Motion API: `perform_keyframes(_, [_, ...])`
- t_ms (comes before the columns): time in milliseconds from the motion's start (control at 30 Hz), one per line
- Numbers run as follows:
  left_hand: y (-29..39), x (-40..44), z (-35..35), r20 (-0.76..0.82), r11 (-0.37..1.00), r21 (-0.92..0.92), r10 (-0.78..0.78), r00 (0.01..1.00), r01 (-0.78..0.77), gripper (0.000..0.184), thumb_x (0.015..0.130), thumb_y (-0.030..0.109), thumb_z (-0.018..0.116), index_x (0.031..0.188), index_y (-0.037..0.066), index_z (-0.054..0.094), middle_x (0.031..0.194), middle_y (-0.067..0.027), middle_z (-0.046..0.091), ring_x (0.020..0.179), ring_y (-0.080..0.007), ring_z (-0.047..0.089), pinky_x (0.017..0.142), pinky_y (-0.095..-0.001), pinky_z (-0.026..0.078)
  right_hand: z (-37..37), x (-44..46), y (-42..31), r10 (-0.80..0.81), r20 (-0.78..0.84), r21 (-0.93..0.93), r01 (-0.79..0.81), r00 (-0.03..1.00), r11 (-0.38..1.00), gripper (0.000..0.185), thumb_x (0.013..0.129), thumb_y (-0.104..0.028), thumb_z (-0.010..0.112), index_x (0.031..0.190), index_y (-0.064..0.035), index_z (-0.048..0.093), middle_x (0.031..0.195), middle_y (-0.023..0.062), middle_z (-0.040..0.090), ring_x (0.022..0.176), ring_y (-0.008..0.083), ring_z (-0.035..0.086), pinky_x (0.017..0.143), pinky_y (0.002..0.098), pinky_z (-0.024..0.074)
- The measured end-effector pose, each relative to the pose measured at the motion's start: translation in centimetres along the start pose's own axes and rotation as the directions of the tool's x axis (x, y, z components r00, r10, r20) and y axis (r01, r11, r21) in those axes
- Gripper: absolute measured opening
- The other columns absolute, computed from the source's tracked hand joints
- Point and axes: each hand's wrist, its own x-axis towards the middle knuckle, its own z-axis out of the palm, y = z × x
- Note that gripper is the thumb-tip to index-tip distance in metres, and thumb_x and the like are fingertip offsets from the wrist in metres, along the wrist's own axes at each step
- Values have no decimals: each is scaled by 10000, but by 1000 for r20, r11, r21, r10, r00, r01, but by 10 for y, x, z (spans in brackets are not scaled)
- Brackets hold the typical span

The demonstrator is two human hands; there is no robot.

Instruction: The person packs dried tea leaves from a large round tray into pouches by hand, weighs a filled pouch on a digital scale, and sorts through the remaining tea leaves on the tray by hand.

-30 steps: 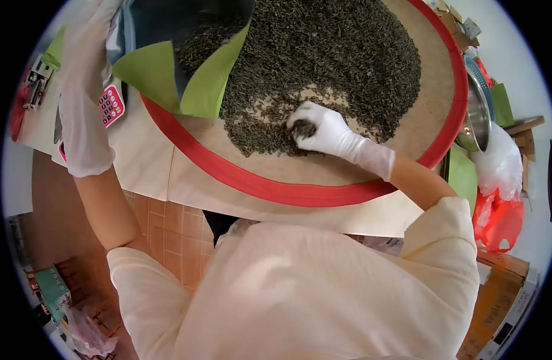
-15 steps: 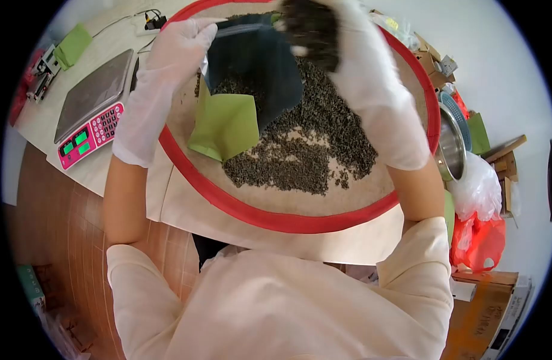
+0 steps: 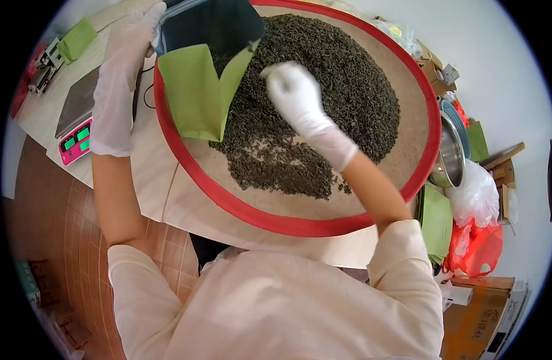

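Note:
In the head view, a green bag [image 3: 192, 90] with a dark, shiny inner lining stands with its mouth open over the left part of a round, red-rimmed tray [image 3: 324, 225]. My left hand [image 3: 145, 25], in a white glove, grips the bag's upper left edge. A large heap of dark dried tea leaves [image 3: 348, 90] covers much of the tray. Above the heap is my gloved right hand [image 3: 294, 96], fingers curled in and slightly blurred; whether leaves are inside them is hidden. A few dark bits show at the bag's right edge.
A pink digital scale [image 3: 76, 141] stands left of the tray, partly behind my left forearm. On the right are a metal bowl [image 3: 451, 153], more green bags [image 3: 437, 222], a red plastic bag [image 3: 477, 246] and a cardboard box [image 3: 477, 318].
My right hand has come down and left from above the bag, and the dark clump of leaves it carried no longer shows. My left hand and the bag have shifted left and up.

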Motion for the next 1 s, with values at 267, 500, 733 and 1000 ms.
perform_keyframes(267, [-2, 7, -36, -65, 984, 90, -151, 986, 157, 295, 929, 258, 644, 1092, 13, 663, 875, -5, 670, 709, -58, 558, 647, -213, 429, 124, -41, 23, -436, 473, 120, 434, 766, 893, 623, 898, -553, 486, 1371, -147, 495, 1472, 194, 350, 1356, 422, 296, 1101, 543, 247])
perform_keyframes(500, [-15, 5, -36, -41, 979, -169, -119, 992, 110, 358, 902, 277, 678, 1136, 7, 655, 1056, -33, 685, 953, -84, 617, 835, -226, 475, 20, -102, 53, -471, 531, 246, 404, 704, 881, 438, 880, -266, 595, 1290, -115, 573, 1324, 155, 546, 1179, 358, 535, 1007, 465, 418])
perform_keyframes(733, [-13, 9, -33, 15, 955, -170, -243, 970, 242, 329, 910, 255, 668, 1155, 36, 653, 1046, -28, 689, 884, -82, 643, 783, -211, 490, 53, -72, 84, -331, 527, -3, 391, 783, 920, 455, 993, -353, 400, 1368, -116, 499, 1483, 127, 393, 1400, 328, 293, 1161, 486, 170])
perform_keyframes(1000, [25, -29, -15, -34, 985, -53, -165, 986, 163, 408, 903, 275, 676, 1217, 20, 624, 1110, -72, 671, 947, -100, 636, 822, -219, 487, -33, -141, 39, -274, 648, 51, 318, 711, 947, 973, 733, -606, 679, 1496, -149, 286, 1545, 233, 188, 1401, 450, 213, 1141, 543, 195])
